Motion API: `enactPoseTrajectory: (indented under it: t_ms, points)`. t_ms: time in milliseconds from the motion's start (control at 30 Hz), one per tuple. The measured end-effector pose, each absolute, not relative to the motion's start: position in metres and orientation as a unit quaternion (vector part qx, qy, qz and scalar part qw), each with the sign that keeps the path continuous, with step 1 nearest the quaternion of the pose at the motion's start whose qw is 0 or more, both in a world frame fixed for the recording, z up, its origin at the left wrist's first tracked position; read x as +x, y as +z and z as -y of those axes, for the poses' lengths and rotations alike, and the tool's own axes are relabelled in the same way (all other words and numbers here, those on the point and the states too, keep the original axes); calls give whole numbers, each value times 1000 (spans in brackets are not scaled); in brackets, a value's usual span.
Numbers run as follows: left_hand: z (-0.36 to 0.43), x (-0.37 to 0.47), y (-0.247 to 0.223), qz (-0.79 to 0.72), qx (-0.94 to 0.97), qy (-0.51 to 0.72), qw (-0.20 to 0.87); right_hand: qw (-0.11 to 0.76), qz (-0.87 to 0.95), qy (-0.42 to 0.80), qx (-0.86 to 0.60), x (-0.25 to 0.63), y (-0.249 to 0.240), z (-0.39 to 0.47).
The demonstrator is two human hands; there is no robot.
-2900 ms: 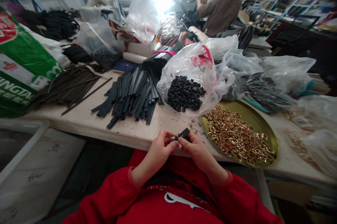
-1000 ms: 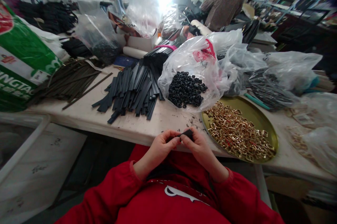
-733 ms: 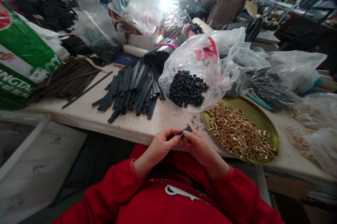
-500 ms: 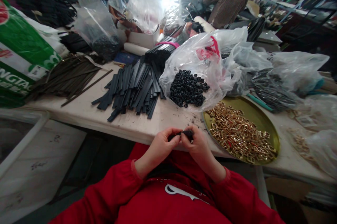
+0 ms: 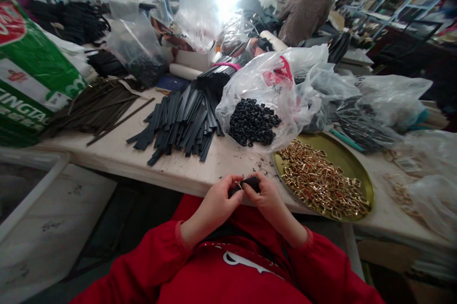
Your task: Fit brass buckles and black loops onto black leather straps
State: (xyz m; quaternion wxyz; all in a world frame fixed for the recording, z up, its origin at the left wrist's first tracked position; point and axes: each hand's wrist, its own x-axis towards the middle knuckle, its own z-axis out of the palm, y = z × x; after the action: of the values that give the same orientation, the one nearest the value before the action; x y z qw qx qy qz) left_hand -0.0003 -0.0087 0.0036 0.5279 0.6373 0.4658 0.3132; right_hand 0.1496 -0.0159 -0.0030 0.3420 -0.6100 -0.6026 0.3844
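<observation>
Close to the table's front edge, my left hand (image 5: pixel 222 198) and my right hand (image 5: pixel 263 193) pinch one dark strap (image 5: pixel 253 183) between them. A small gold buckle (image 5: pixel 240 184) shows on the strap between my fingertips; parts of both are covered by my fingers. Just beyond my hands, small black loops (image 5: pixel 253 123) lie heaped in the mouth of a clear plastic bag (image 5: pixel 262 73). Right of my right hand, many gold buckles (image 5: pixel 321 180) fill much of a round gold tray (image 5: pixel 352 156). A fanned pile of black strips (image 5: pixel 182 120) lies ahead and to the left.
Brown strips (image 5: pixel 103 108) lie at the left beside a green and white package (image 5: pixel 32 75). Clear bags (image 5: pixel 389 99) crowd the right side of the table (image 5: pixel 117 163). A white bin (image 5: pixel 67 208) stands below at the left. Farther back is another person (image 5: pixel 307 6).
The view has shifted slightly. My fingers have shifted a little on the strap, and the gold buckle now shows more plainly between them. The piles and tray look the same.
</observation>
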Motion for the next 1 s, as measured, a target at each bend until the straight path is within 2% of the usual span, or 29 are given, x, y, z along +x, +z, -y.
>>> enactPoseTrajectory:
  t_ms: [100, 267, 533, 633, 767, 900, 1000]
  points:
    - [11, -2, 5, -468, 647, 315, 513, 339, 618, 373, -604, 148, 0, 18]
    - [10, -5, 4, -451, 608, 316, 572, 352, 678, 314, -564, 145, 6, 26]
    - [5, -2, 5, -470, 615, 309, 553, 359, 620, 372, -590, 145, -7, 19]
    - [-1, -1, 0, -467, 584, 292, 597, 355, 613, 377, -597, 143, -13, 13]
    - [-12, -2, -10, -466, 493, 271, 683, 397, 500, 499, -586, 144, -15, 5]
    - [-23, -6, -15, -497, 486, 296, 655, 460, 256, 673, -520, 153, -11, -6]
    - [-25, -8, -18, -505, 502, 284, 642, 474, 196, 709, -484, 159, -11, -10]
